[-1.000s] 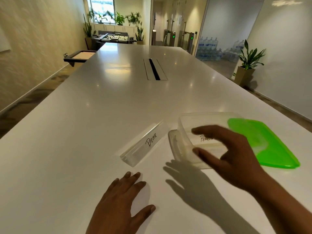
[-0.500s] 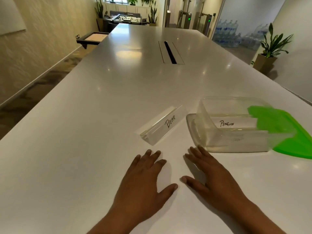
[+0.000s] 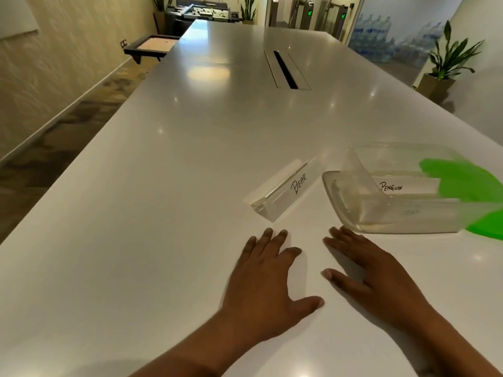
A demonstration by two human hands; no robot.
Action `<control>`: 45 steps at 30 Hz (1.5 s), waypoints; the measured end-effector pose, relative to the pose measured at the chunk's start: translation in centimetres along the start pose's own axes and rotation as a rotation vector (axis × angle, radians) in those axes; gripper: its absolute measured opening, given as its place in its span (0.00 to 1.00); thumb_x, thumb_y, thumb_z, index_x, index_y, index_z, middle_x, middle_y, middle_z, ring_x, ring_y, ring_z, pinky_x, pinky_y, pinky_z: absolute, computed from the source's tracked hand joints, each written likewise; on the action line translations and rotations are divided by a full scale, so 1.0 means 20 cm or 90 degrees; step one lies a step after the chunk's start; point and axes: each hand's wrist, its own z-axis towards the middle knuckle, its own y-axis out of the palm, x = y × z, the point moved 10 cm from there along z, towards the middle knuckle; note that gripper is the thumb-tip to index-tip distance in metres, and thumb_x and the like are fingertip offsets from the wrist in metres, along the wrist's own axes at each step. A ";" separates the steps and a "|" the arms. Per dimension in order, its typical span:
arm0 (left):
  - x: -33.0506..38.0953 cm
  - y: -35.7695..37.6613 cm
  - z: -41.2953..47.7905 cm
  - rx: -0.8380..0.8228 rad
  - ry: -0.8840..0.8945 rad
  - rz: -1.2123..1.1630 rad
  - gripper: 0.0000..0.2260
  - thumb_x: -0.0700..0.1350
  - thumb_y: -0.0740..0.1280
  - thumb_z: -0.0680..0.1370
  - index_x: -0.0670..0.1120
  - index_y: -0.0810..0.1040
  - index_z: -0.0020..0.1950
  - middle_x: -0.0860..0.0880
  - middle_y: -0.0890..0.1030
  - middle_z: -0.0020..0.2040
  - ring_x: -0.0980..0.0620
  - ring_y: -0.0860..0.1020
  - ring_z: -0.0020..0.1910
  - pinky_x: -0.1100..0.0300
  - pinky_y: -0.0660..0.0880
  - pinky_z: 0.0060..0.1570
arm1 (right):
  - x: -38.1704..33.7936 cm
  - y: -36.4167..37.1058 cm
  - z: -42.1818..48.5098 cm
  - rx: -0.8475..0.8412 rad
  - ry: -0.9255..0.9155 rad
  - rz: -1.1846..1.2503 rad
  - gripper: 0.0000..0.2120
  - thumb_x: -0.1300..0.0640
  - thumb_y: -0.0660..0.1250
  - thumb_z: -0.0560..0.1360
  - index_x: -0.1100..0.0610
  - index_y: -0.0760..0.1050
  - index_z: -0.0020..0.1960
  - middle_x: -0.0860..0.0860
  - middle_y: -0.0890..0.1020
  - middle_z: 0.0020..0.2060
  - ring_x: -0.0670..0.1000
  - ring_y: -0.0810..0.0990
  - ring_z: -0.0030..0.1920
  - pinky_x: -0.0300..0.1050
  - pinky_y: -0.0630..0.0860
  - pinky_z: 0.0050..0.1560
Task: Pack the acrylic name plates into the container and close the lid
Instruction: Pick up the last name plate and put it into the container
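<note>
Both hands lie flat on the white table [image 3: 163, 213] in the lower middle of the frame, palms down, forearms coming in from the bottom edge. The left hand [image 3: 268, 278] has its fingers straight and close together, pointing up the frame, with the thumb spread out to the right; it grips nothing. The right hand [image 3: 373, 276] lies just right of it, fingers straight and angled toward the upper left, thumb stretched left toward the other thumb without touching it; it too holds nothing. Just above the left fingertips, apart from them, a clear acrylic name plate marked BEAR [image 3: 288, 190] lies on the table, set diagonally. To its right, near the right fingertips but not touching them, the clear container [image 3: 408, 216] appears tipped with its open rim facing left. A second plate marked PENGUIN [image 3: 400, 186] sits inside it. The green lid [image 3: 468, 183] lies at the right edge, off the container and partly under or behind its right end. The glossy tabletop runs far up the frame, with a dark cable slot [image 3: 285, 69] near the upper middle. A potted plant [image 3: 446, 63] stands at the upper right beside stacked water bottles [image 3: 381, 42], and a dark tray [image 3: 152, 47] sits at the upper left by a textured wall.
</note>
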 end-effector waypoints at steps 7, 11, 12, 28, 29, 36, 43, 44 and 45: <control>-0.03 -0.27 0.11 0.201 -0.043 -0.178 0.21 0.60 0.73 0.70 0.55 0.78 0.61 0.57 0.72 0.70 0.61 0.60 0.73 0.57 0.71 0.66 | 0.00 0.00 0.00 0.000 -0.016 -0.002 0.32 0.29 0.62 0.67 0.41 0.71 0.68 0.36 0.66 0.71 0.35 0.58 0.72 0.34 0.56 0.71; -0.06 -0.36 0.27 0.274 -0.071 -0.115 0.20 0.54 0.74 0.71 0.51 0.78 0.61 0.54 0.77 0.66 0.55 0.67 0.71 0.58 0.68 0.66 | -0.02 0.01 -0.01 0.014 -0.043 -0.027 0.32 0.31 0.61 0.69 0.44 0.70 0.69 0.37 0.65 0.70 0.36 0.57 0.71 0.33 0.54 0.68; -0.07 -0.36 0.31 0.281 -0.075 -0.086 0.21 0.54 0.73 0.71 0.51 0.78 0.61 0.53 0.78 0.64 0.53 0.70 0.69 0.61 0.66 0.65 | -0.02 0.01 0.00 0.016 -0.045 -0.021 0.33 0.30 0.60 0.69 0.45 0.70 0.70 0.36 0.65 0.69 0.36 0.57 0.72 0.35 0.54 0.69; -0.33 -0.21 0.47 0.290 -0.182 -0.096 0.22 0.64 0.67 0.71 0.52 0.79 0.59 0.56 0.84 0.51 0.56 0.82 0.47 0.58 0.79 0.46 | -0.01 0.05 0.03 -0.004 -0.090 -0.002 0.36 0.30 0.55 0.69 0.45 0.66 0.72 0.41 0.62 0.74 0.41 0.52 0.75 0.37 0.44 0.72; -0.33 -0.21 0.47 0.289 -0.177 -0.102 0.21 0.63 0.67 0.71 0.53 0.80 0.58 0.58 0.84 0.48 0.59 0.81 0.45 0.59 0.79 0.45 | -0.01 0.05 0.03 0.000 -0.090 -0.001 0.35 0.30 0.55 0.69 0.46 0.67 0.72 0.42 0.62 0.74 0.42 0.53 0.75 0.38 0.44 0.72; -0.32 -0.26 0.44 0.316 -0.167 -0.140 0.09 0.52 0.72 0.74 0.54 0.82 0.53 0.65 0.80 0.39 0.69 0.77 0.37 0.76 0.70 0.38 | -0.01 0.02 0.02 0.028 -0.080 0.009 0.33 0.32 0.59 0.69 0.46 0.71 0.70 0.41 0.67 0.72 0.39 0.56 0.73 0.36 0.49 0.71; -0.37 -0.37 0.36 0.343 -0.206 -0.200 0.10 0.50 0.73 0.73 0.51 0.83 0.53 0.61 0.82 0.42 0.69 0.79 0.41 0.78 0.70 0.39 | -0.01 0.03 0.01 0.012 -0.077 -0.029 0.33 0.30 0.55 0.70 0.42 0.65 0.72 0.33 0.56 0.71 0.32 0.46 0.72 0.27 0.38 0.67; -0.38 -0.39 0.33 0.349 -0.209 -0.206 0.09 0.49 0.73 0.74 0.50 0.84 0.53 0.61 0.82 0.41 0.69 0.79 0.41 0.78 0.69 0.38 | -0.01 0.03 0.01 0.010 -0.078 -0.029 0.33 0.30 0.57 0.71 0.42 0.66 0.72 0.34 0.56 0.71 0.32 0.47 0.72 0.27 0.38 0.67; -0.38 -0.42 0.31 0.355 -0.209 -0.212 0.08 0.49 0.73 0.74 0.50 0.84 0.52 0.62 0.82 0.41 0.72 0.78 0.40 0.79 0.68 0.36 | -0.01 0.03 0.01 0.009 -0.078 -0.029 0.32 0.31 0.58 0.71 0.43 0.66 0.72 0.34 0.56 0.70 0.33 0.48 0.72 0.26 0.38 0.67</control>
